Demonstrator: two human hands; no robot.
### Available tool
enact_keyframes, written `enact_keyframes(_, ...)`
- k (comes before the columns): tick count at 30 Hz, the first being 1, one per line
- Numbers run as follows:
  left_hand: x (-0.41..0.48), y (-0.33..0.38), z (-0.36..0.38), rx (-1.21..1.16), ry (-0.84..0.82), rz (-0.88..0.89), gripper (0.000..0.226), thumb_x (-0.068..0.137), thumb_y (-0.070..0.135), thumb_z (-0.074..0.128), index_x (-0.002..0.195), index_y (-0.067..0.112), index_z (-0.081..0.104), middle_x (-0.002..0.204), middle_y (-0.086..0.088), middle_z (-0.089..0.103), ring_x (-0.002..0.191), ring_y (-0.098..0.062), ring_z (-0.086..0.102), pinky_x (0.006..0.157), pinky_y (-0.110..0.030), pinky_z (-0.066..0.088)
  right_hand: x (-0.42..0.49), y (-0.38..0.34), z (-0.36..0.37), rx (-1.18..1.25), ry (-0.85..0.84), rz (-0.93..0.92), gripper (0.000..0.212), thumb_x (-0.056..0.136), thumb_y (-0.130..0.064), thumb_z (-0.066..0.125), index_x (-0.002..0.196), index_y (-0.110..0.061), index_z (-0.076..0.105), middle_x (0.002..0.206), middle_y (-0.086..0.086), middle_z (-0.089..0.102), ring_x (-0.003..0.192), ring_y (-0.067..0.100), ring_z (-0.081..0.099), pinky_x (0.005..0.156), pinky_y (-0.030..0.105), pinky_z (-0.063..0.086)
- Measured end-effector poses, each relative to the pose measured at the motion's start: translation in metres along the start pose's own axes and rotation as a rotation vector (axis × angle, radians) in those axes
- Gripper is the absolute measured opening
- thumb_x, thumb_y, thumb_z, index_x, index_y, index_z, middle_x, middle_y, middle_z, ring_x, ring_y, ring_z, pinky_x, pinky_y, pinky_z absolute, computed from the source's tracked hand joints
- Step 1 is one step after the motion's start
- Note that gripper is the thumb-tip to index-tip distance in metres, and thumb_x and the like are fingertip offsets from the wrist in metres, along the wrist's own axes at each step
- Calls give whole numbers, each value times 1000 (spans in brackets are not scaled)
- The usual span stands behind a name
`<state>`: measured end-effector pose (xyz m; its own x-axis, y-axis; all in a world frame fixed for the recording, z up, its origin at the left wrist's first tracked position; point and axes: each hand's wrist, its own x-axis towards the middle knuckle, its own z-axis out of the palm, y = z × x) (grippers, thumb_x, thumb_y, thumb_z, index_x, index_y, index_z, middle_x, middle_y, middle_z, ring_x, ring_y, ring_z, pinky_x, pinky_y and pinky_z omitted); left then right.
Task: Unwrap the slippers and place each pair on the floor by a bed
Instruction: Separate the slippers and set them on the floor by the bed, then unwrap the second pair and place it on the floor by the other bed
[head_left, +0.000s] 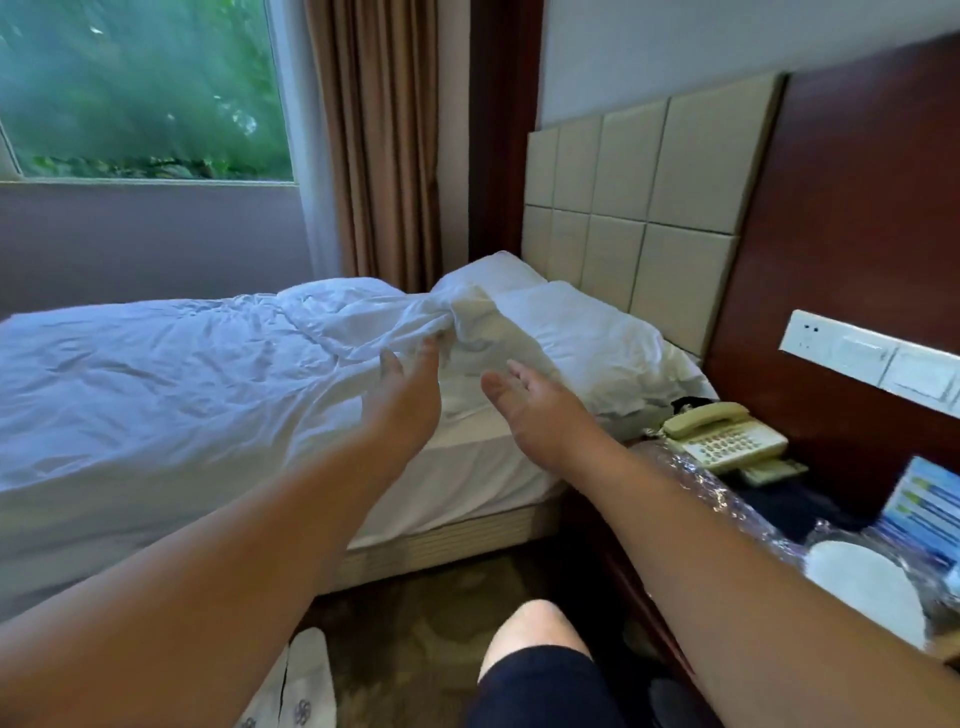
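Note:
A pair of white slippers (296, 686) with dark round logos lies on the carpet at the bottom left, beside the bed (156, 374), partly hidden by my left forearm. On the bedside table at the right sits another white slipper (862, 587) in clear crinkled plastic wrap. My left hand (408, 395) and my right hand (535, 405) are stretched out in front of me over the bed's edge, fingers apart, holding nothing. My left fingertips reach the bunched duvet; whether they touch it I cannot tell.
The bed has a rumpled white duvet and a pillow (566, 338) against a beige padded headboard. The dark bedside table holds a beige telephone (722, 436) and a blue-striped card (924, 509). My knee (535, 639) shows above the patterned carpet. A window and brown curtains stand behind.

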<state>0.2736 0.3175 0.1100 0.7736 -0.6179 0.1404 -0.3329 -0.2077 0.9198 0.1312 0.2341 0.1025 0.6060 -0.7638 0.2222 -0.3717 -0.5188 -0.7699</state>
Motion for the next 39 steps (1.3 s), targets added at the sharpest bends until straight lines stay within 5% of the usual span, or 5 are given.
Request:
enact_keyframes(8,-35,21,84,99,-138,268,78,82,71,26,147,27,30,146,-4,43,135,-30,37,110,-52,27,-62,65,-84,-142,217,116,81,79,-74,48,147,-33,34,152,5,38,138,27,37,112,50,32)
enact_keyframes(13,-63,17,146,314,-285,294,85,86,73,24,155,25,8,162,-4,12,149,-25,4,118,-53,8,-92,117,-122,-239,295,203,84,80,-66,57,150,-29,30,154,4,34,141,24,32,112,50,30)
enact_keyframes(23,-100,-6,233,674,-487,875,87,80,84,9,153,38,-3,161,7,-8,145,-12,-19,117,-47,-11,-127,232,-152,-403,362,528,80,80,-58,63,147,-27,33,148,3,36,132,28,39,98,44,39)
enact_keyframes(30,-105,-25,263,773,-606,908,83,82,83,8,151,40,-8,161,6,-12,144,-14,-24,117,-49,-12,-147,301,-138,-475,295,868,79,81,-44,69,146,-30,25,156,7,13,136,30,25,99,48,38)
enact_keyframes(39,-104,-37,265,794,-682,908,81,83,84,8,150,43,-11,158,12,-17,143,-12,-25,116,-46,-14,-163,335,-110,-549,195,1004,126,65,-67,72,153,-26,-7,157,16,-22,145,37,2,99,51,43)
